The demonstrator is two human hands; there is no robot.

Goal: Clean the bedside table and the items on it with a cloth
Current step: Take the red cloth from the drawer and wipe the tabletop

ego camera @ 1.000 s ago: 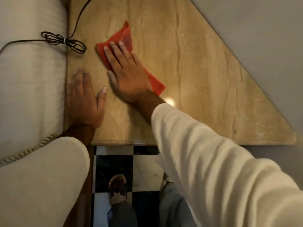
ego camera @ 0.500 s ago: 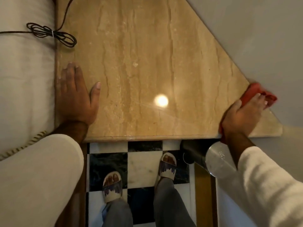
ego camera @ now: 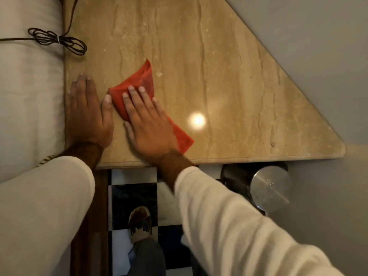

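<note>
Fingers (ego camera: 137, 96) on your right hand (ego camera: 149, 128) are spread flat, pinning the red cloth (ego camera: 143, 78) to the beige stone bedside table (ego camera: 219, 76), nothing clenched. Checkered floor (ego camera: 135, 190) below, grey wall (ego camera: 318, 46) on the right. Cloth pokes out past your fingertips and behind the wrist. Your left hand (ego camera: 87, 116) lies open, palm down, just beside it.

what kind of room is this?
Most likely a bedroom, at the bedside. A pale padded bed edge runs along the left of a triangular stone-look table fitted against the wall, with a bundled cable lying across both. The right hand presses a red cloth flat on the top.
</note>
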